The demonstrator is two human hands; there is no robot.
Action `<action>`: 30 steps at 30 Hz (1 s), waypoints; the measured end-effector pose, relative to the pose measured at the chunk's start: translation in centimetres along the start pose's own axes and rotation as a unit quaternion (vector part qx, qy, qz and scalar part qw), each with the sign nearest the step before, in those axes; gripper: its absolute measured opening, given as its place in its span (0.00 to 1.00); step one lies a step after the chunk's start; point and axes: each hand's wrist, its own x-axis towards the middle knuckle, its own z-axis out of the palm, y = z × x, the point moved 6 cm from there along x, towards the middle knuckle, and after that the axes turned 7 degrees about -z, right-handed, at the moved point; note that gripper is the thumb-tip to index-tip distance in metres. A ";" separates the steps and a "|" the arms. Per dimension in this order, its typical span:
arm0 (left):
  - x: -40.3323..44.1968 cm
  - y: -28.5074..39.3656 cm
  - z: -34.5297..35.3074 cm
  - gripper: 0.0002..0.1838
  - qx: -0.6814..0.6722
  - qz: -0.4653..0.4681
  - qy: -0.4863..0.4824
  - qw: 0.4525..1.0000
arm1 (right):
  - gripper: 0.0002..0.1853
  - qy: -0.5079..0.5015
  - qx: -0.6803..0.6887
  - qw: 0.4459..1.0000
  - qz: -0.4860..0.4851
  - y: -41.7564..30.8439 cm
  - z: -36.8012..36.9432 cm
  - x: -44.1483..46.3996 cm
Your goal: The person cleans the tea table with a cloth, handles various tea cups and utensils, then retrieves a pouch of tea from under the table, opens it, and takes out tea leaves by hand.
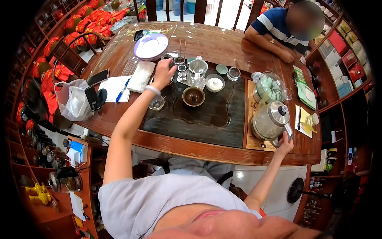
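Observation:
My right hand (pixel 284 144) is wrapped round the handle of a glass kettle (pixel 264 123) with a metal lid, on the wooden-faced heating plate at the tray's right. My left hand (pixel 162 74) reaches over the far left corner of the dark tea tray (pixel 215 133), fingers apart beside small dark cups and a strainer (pixel 182 68). A vessel below that hand is partly hidden. Near it stand a glass pitcher (pixel 197 67), a white lidded bowl (pixel 215 83), a brown bowl (pixel 193 96) and a small glass cup (pixel 156 103).
A second glass pot (pixel 271 85) stands behind the kettle. Left of the tray lie a folded white towel (pixel 142 75), a notepad with a blue pen (pixel 122 91), phones and a plastic bag (pixel 74 99). Another person (pixel 274 28) leans on the table's far right.

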 end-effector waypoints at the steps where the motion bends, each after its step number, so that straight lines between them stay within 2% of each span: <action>1: 0.7 -0.7 1.8 0.20 -0.004 -0.036 -0.016 0.999 | 0.05 0.009 0.020 1.000 0.006 -0.1 0.4 -0.2; 4: 2.4 -2.1 5.6 0.18 -0.023 -0.116 -0.082 0.990 | 0.05 0.008 0.038 0.999 0.013 -0.6 1.6 -0.9; 5: 2.7 -2.1 6.2 0.16 -0.102 -0.119 -0.076 0.985 | 0.05 -0.012 0.021 1.000 0.014 -1.0 2.4 -1.0; 8: 3.1 -1.6 5.5 0.13 -0.155 -0.193 -0.030 0.968 | 0.06 -0.047 -0.006 0.998 0.030 -1.8 4.4 -1.8; 10: 4.1 -0.4 3.0 0.12 -0.207 -0.178 0.039 0.961 | 0.08 -0.098 0.016 0.995 0.027 -2.5 6.4 -2.1; 12: 4.1 0.8 1.0 0.07 -0.398 -0.248 0.044 0.882 | 0.12 -0.120 0.008 0.992 0.041 -2.6 7.7 -2.3; 14: 3.1 3.2 -1.3 0.08 -0.486 -0.251 0.008 0.837 | 0.13 -0.122 -0.003 0.991 0.060 -3.2 9.2 -2.7; 15: 2.2 3.0 -1.6 0.15 -0.452 -0.246 -0.024 0.857 | 0.13 -0.131 -0.012 0.990 0.050 -3.6 9.9 -2.8; 17: -0.5 6.1 -3.2 0.23 -0.289 -0.199 -0.130 0.927 | 0.15 -0.146 -0.034 0.987 0.062 -4.6 11.2 -3.1; 18: -2.4 7.1 -3.3 0.22 -0.264 -0.160 -0.171 0.936 | 0.16 -0.157 -0.027 0.986 0.055 -5.1 11.9 -3.3; 19: -4.1 7.4 -3.0 0.20 -0.086 -0.101 -0.254 0.958 | 0.16 -0.168 -0.035 0.984 0.051 -5.5 12.3 -3.3; 20: -5.5 9.0 -2.9 0.16 -0.177 -0.035 -0.269 0.946 | 0.16 -0.180 -0.043 0.982 0.045 -5.9 12.8 -3.3; 22: -6.8 9.4 -2.1 0.13 -0.114 -0.110 -0.368 0.916 | 0.16 -0.187 -0.050 0.980 0.035 -6.1 13.4 -3.1; 25: -6.0 10.2 -0.8 0.11 -0.054 -0.110 -0.423 0.898 | 0.16 -0.197 -0.064 0.978 0.024 -7.1 14.2 -3.0; 28: -4.5 11.8 0.2 0.16 -0.083 -0.072 -0.413 0.904 | 0.16 -0.189 -0.045 0.981 0.015 -7.9 14.5 -3.1; 30: -3.8 13.2 0.5 0.15 -0.087 -0.030 -0.391 0.916 | 0.16 -0.202 -0.084 0.975 -0.037 -9.3 14.8 -3.1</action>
